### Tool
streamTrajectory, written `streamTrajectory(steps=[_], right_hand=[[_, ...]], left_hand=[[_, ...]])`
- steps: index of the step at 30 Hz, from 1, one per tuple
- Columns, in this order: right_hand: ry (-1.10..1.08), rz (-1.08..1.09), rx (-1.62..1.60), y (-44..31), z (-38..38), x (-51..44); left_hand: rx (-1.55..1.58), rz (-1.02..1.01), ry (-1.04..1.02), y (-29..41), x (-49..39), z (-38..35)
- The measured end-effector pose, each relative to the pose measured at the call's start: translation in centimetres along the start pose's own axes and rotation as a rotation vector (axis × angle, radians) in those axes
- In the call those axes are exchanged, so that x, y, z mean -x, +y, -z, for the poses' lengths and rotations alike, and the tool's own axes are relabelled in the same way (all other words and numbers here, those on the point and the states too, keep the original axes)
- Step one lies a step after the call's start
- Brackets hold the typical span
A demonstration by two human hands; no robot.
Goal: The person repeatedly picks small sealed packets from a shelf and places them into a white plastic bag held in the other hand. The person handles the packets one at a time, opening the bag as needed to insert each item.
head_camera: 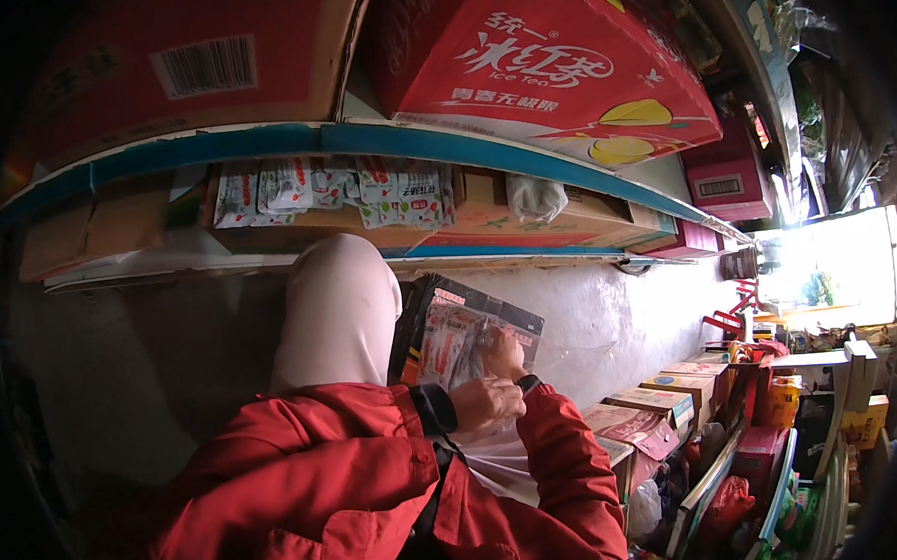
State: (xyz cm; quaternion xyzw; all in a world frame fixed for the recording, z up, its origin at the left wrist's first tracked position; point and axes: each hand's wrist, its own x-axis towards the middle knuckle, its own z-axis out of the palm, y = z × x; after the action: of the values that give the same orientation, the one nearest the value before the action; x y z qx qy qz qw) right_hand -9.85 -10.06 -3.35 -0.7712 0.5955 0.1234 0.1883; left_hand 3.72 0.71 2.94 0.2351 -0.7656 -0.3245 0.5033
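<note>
A black carton (521, 313) with its top open stands against the wall, past my raised knee (337, 307) in light trousers. Inside it lie red-and-white printed snack packets (443, 336) and some clear plastic. My right hand (506, 352) reaches into the carton, its fingers at the packets and plastic; whether they grip anything is hidden. Just below, my left hand (488, 402) has curled fingers close to my right wrist. What it may hold cannot be made out. Both arms are in red jacket sleeves with dark cuffs.
Above runs a blue-edged shelf (412, 140) bearing a red iced-tea carton (499, 67). Under it, sachets (324, 184) hang over an open cardboard box (289, 233). At right, several cartons (653, 402) line the wall, near shelving (776, 483) and a bright window (831, 263).
</note>
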Motion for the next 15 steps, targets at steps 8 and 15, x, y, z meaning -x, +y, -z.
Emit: streamTrajectory(steps=[8,15], right_hand=[[-0.175,0.286,0.048,4.4,-2.0,-0.9],[-0.124,0.296,0.293,4.3,-3.4,-1.5]], left_hand=[[0.031,-0.027,0.090,0.0,-0.1,-0.5],[0.017,-0.038,0.025,0.1,-0.4,-0.2]])
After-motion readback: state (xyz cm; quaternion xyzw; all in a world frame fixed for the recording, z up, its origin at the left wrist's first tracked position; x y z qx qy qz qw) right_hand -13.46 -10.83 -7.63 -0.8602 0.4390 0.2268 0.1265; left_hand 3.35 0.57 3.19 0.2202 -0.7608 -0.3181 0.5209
